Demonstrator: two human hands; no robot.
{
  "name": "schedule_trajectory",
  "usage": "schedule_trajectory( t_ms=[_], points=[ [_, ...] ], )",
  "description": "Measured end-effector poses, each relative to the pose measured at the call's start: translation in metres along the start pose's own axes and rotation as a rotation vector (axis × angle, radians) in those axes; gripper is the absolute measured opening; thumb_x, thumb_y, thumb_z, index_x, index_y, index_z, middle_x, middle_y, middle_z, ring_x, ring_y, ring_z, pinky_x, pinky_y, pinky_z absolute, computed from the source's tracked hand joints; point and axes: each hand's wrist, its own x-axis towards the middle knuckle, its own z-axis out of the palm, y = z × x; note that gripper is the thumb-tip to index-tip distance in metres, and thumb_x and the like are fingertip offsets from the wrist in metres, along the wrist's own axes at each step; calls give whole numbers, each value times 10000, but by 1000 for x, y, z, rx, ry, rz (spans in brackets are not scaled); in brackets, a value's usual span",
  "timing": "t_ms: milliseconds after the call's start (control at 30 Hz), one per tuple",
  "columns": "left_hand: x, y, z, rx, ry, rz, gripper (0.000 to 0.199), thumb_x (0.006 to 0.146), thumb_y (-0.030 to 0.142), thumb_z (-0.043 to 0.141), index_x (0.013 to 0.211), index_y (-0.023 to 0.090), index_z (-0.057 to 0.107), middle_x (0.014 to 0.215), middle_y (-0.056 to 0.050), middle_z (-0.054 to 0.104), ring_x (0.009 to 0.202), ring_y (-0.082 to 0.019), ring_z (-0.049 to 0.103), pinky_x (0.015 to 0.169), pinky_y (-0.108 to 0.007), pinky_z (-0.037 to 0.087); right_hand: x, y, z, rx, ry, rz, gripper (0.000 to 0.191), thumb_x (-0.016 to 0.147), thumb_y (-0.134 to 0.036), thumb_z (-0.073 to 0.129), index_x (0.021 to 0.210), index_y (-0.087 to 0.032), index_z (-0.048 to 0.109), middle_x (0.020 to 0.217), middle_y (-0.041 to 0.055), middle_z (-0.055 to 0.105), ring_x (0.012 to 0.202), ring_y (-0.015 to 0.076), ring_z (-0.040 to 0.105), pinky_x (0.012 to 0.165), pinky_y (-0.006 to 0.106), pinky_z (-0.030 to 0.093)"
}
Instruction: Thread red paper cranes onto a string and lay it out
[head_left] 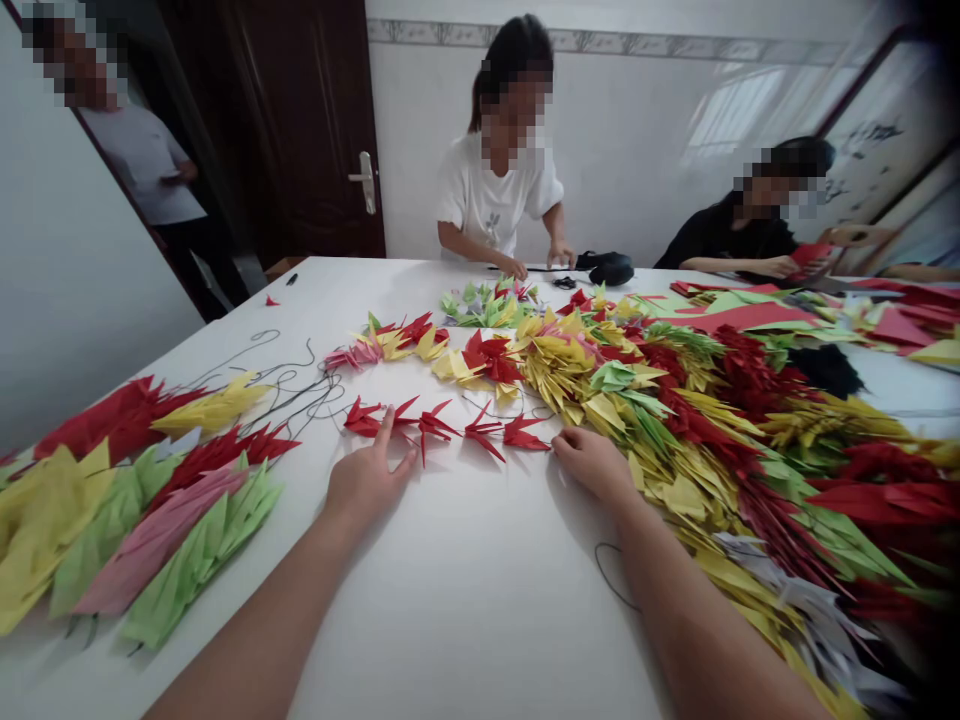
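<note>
A row of several red folded paper cranes (435, 425) lies across the white table, in front of me. My left hand (369, 480) rests at the left part of the row, index finger stretched out over a red crane and thumb apart. At the right end, my right hand (592, 460) has its fingers closed beside the last red crane; whatever they pinch is too small to make out. A dark thread (616, 580) curves out by my right forearm. Yellow, red and green strung cranes (559, 365) lie just behind and right of the row.
Bundles of folded paper (202, 545) and loose dark threads (289, 385) lie at left. A large colourful heap (712, 470) fills the right side. Across the white table (450, 600), a person in white (499, 200) and one in black (739, 235) work; another stands at far left.
</note>
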Motion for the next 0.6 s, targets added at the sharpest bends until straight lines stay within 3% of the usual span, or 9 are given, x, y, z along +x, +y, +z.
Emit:
schedule_trajectory(
  t_ms=[300,467,600],
  points=[
    [-11,21,17,64,118,248,678,836,382,336,1413,120,96,671,-41,636,625,-196,595,594,-271,374,-3,-2,-4,-21,-6,-4,314,772,-358,359,778,-191,624,839,46,639,759,164,544,526,219,281],
    [-9,31,15,106,105,181,668,821,378,351,1409,134,147,671,-53,638,645,-215,610,592,-291,388,-5,-2,-5,-7,-6,-7,314,768,-354,365,793,-197,635,853,42,645,765,159,550,523,215,283],
    [-14,38,17,92,121,186,712,815,386,359,1413,108,90,713,-66,648,656,-220,611,601,-296,397,-5,-1,-3,-6,4,-10,324,772,-362,357,810,-201,636,878,44,645,778,161,550,524,216,280]
  ],
)
